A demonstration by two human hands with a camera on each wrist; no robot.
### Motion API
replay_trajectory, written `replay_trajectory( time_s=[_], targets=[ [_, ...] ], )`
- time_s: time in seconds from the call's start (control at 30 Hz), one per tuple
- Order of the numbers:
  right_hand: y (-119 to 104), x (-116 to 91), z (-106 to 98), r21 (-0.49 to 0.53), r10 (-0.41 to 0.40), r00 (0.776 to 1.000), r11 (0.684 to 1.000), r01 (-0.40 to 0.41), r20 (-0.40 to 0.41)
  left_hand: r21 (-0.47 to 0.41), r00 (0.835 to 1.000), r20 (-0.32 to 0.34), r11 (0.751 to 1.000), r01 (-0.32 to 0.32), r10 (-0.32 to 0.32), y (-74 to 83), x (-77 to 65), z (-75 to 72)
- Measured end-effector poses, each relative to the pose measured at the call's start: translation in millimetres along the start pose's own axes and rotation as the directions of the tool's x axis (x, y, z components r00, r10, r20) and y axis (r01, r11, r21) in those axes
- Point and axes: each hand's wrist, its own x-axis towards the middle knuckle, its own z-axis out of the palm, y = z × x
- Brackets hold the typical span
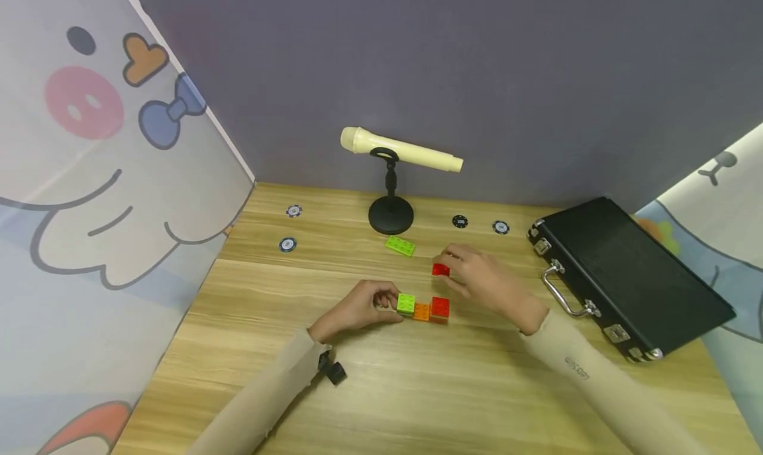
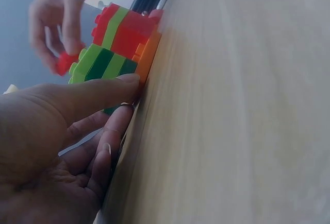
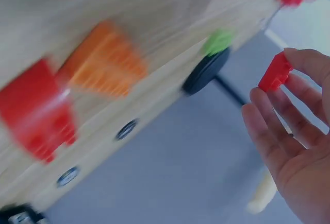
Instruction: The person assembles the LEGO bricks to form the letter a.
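Note:
My left hand (image 1: 363,304) pinches the low end of a brick build, thumb on one side and fingers on the other. Light and dark green layers make up the near stack (image 2: 100,64), which sits on an orange base (image 2: 148,54). Behind it rises a red stack (image 2: 131,33) with a light green stripe. Between thumb and fingertips, my right hand (image 1: 485,279) holds a small red brick (image 3: 277,72) in the air, above and beyond the build. The right wrist view is blurred around the tabletop bricks.
A light green plate (image 1: 400,246) lies by a black stand (image 1: 391,214) holding a cream microphone (image 1: 411,151). In the right wrist view, an orange sloped brick (image 3: 105,62) and a red brick (image 3: 38,110) lie on the table. Poker chips (image 1: 459,221) and a black case (image 1: 632,269) are around.

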Motion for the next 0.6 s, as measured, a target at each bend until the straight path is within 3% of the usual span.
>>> replay_trajectory(
  time_s=[0.23, 0.4, 0.6],
  targets=[
    [-45, 2, 10, 0.102, -0.062, 0.997, 0.993, 0.057, 0.042, 0.01, 1.0, 0.002, 1.0, -0.015, 0.015, -2.2, 3.5, -2.1],
    [-56, 2, 25, 0.086, -0.065, 0.996, 0.995, 0.059, 0.058, 0.019, 1.0, 0.005, 0.999, -0.03, 0.03, -3.8, 4.4, -0.4],
    [-60, 4, 31, 0.185, -0.061, 0.996, 0.982, 0.048, 0.068, 0.024, 0.999, 0.001, 0.999, -0.048, 0.048, -4.4, 3.3, 0.3]
  ],
)
